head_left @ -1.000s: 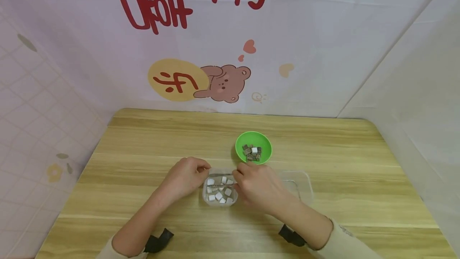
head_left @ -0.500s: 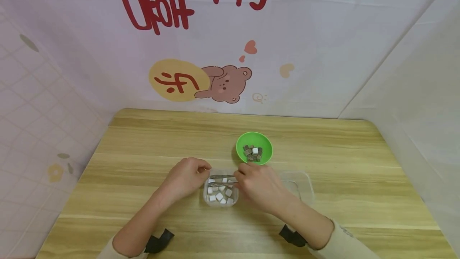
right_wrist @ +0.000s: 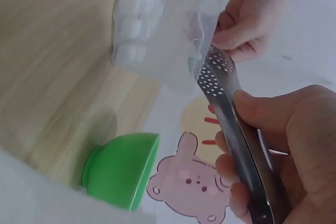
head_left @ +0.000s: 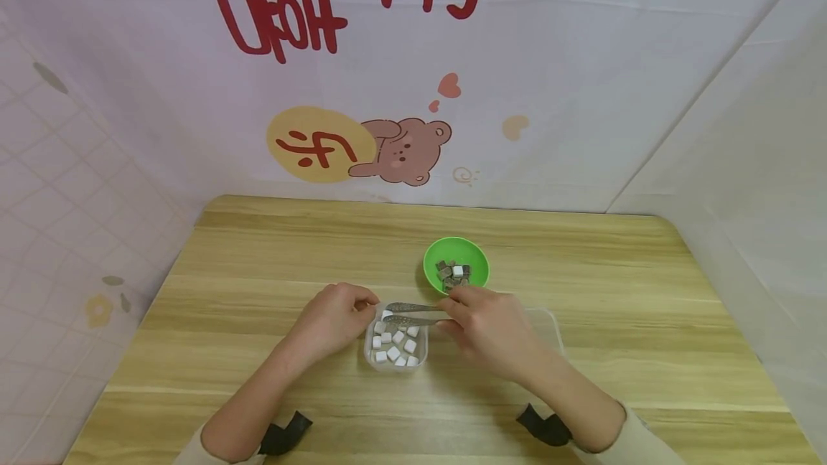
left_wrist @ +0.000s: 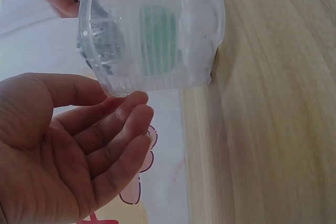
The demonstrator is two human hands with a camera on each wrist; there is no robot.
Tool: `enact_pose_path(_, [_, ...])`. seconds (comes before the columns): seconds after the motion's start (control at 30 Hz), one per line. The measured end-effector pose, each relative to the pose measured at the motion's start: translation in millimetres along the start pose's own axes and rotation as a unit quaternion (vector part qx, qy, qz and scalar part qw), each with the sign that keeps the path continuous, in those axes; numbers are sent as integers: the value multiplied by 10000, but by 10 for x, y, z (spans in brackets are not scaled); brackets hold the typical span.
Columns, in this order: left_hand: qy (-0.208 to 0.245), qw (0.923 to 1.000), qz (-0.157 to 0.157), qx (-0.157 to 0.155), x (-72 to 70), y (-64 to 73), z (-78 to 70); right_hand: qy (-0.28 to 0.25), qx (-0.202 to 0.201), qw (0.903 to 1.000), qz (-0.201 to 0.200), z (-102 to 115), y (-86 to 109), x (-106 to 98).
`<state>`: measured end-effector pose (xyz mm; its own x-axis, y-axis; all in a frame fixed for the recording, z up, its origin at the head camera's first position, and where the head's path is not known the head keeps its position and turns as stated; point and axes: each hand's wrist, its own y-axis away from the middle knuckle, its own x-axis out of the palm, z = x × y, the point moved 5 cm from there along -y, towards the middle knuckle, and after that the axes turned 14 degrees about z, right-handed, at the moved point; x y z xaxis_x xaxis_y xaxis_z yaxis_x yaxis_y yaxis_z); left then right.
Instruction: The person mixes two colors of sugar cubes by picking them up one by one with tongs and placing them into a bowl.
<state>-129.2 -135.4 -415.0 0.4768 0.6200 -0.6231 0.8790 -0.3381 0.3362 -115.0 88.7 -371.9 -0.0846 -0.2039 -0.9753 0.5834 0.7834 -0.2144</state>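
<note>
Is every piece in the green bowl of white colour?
No, the green bowl holds one white cube among brownish pieces.

Left grip (head_left: 337, 316) pinching, other fingers (left_wrist: 123, 166) loosely bent; right grip (head_left: 487, 325) curled tight; bare forearms (head_left: 255, 395) angled inward.

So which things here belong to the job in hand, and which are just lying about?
Part of the job, it seems:
tongs, held by the right hand
clear container of white cubes, left hand at its rim
green bowl of brown pieces and one white cube

Apparently just there:
clear plastic piece, partly hidden
bear-printed backdrop
</note>
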Motion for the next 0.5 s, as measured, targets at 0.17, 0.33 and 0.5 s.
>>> enact_pose_path(0.17, [34,10000,-4,-6,-4,2,-2,-197,139,9996,-122,-76,60,-70])
enact_pose_path(0.33, [59,10000,7,24,-5,0,4,-273,218,9985,-432,-162,108,-149])
enact_pose_path(0.5, [41,10000,14,54,-6,1,11,-377,322,9947,-897,-295,157,-219])
